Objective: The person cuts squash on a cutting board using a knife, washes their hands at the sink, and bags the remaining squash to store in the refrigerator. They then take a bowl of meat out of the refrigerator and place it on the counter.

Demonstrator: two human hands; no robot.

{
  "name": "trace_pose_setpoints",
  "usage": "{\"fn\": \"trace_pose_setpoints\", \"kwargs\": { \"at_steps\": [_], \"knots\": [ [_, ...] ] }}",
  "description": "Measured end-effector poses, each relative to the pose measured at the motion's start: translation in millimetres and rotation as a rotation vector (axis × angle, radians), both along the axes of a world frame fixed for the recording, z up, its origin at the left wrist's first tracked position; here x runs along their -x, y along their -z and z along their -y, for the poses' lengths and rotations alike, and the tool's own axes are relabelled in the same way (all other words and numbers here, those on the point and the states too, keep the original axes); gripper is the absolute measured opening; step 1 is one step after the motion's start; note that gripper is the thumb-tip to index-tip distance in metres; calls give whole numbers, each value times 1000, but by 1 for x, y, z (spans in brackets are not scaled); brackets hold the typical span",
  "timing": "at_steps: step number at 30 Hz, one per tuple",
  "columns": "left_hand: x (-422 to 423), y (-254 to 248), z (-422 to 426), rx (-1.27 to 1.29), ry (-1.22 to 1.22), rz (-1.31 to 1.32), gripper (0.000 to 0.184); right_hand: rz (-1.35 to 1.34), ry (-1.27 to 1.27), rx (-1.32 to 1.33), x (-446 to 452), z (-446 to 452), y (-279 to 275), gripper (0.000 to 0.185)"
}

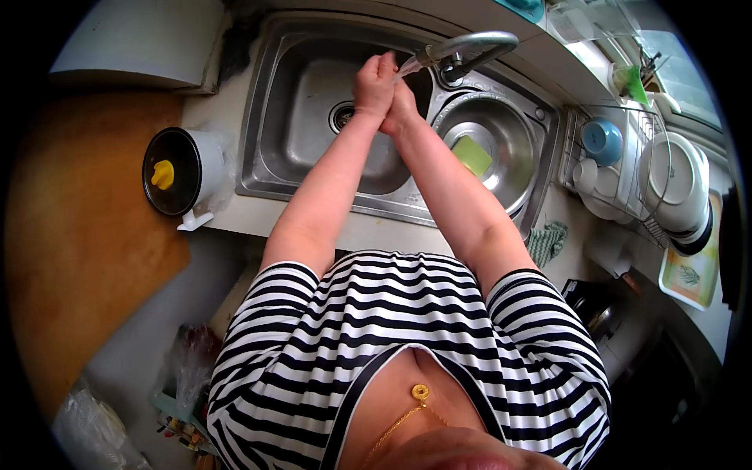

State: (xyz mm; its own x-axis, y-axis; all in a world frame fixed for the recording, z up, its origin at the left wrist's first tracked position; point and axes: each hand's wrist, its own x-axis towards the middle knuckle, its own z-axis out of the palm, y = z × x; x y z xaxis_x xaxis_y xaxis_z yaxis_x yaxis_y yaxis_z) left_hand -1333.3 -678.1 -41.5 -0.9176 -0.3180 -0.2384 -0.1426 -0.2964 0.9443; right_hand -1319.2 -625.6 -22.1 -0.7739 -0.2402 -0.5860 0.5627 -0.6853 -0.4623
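Water runs from the curved faucet (474, 45) onto my two hands, which touch each other above the large steel sink basin (301, 86). My left hand (374, 88) is on the left, its fingers bent near the stream. Pressed against it from the right is my right hand (402, 103), its fingers mostly hidden behind the other hand. Whether anything small lies between them cannot be made out. The drain (341, 116) shows just left of my wrists. To the right, a steel bowl (513, 149) holds a green sponge (471, 156).
A dish rack (570, 149) with a blue bowl (601, 141) and white dishes stands at the right. A green cloth (547, 243) lies by the sink's right corner. On the left are a black-lidded container (176, 196) and a wooden surface (86, 235).
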Motion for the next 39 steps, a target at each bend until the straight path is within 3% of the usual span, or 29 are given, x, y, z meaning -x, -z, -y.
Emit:
{"fn": "trace_pose_setpoints", "kwargs": {
  "at_steps": [2, 4, 6, 8, 10, 11, 12, 13, 14, 15, 16, 18, 19, 21, 22, 24, 26, 28, 29, 30, 32, 33, 34, 36, 39],
  "knots": [
    [-4, 9, 16, 657, 51, -325, 28, -46, -14, -22, 2, 12, 8, 35],
    [-13, -1, 18, 457, 63, -297, 29, 79, -114, -254, 7, 17, 1, 41],
    [-21, -10, 11, 62, -59, 34, 32, 67, -74, -337, 10, 12, 0, 44],
    [-20, 4, 0, 17, -73, -75, 31, -13, -314, -87, 26, 1, 5, 41],
    [-29, -21, -17, -402, -134, -92, 32, -49, -266, -44, 33, -5, 9, 39],
    [-20, -11, -14, -436, -157, -195, 30, -87, -239, 4, 35, -5, 10, 37],
    [-16, -17, -16, -442, -148, -193, 30, -126, -217, 51, 35, -5, 5, 36],
    [-11, -25, -18, -270, -124, -121, 29, -209, -66, -123, 30, -5, 1, 32],
    [-7, -30, -17, -97, -101, -54, 27, -211, -61, -127, 22, -9, -4, 32],
    [1, -16, -12, 20, -27, -143, 26, -148, -18, -200, 11, -14, -22, 29],
    [3, -18, -5, 17, -18, -146, 26, -84, 27, -272, 6, -21, -33, 27],
    [3, -27, 3, -278, 240, 144, 26, -168, -25, -456, 12, -62, 6, 20],
    [-4, -52, 5, -145, 307, 210, 29, -115, 143, -612, 12, -86, 2, 22],
    [-11, -52, 18, -93, 389, 240, 31, -79, 223, -749, 44, -149, 32, 30],
    [-15, -51, 23, -44, 467, 271, 33, -82, 307, -780, 55, -154, 14, 38],
    [-22, -51, 27, -50, 420, 295, 24, 23, 224, -755, 83, -157, -9, 56],
    [-27, -53, 42, 35, 498, 353, 28, -85, 6, -648, 104, -162, -21, 67],
    [-31, -45, 54, 112, 518, 366, 25, -222, -126, -781, 90, -153, -52, 75],
    [-35, -48, 56, 150, 508, 329, 24, -486, -304, -642, 105, -177, 3, 76],
    [-35, -51, 56, 185, 492, 282, 22, -489, -306, -642, 104, -176, -1, 76],
    [-41, -61, 56, 253, 505, 319, 26, -398, -289, -715, 81, -162, -34, 73],
    [-44, -72, 54, 261, 518, 279, 29, -290, -97, -824, 44, -130, -103, 61],
    [-48, -83, 53, 268, 535, 241, 33, -286, -88, -822, 43, -137, -88, 61],
    [-54, -103, 57, 294, 620, 155, 35, -216, -206, -830, 47, -162, -50, 70],
    [-71, -170, 55, 413, 774, -72, 40, -424, -548, -874, -13, -153, -122, 71]
  ]
}}
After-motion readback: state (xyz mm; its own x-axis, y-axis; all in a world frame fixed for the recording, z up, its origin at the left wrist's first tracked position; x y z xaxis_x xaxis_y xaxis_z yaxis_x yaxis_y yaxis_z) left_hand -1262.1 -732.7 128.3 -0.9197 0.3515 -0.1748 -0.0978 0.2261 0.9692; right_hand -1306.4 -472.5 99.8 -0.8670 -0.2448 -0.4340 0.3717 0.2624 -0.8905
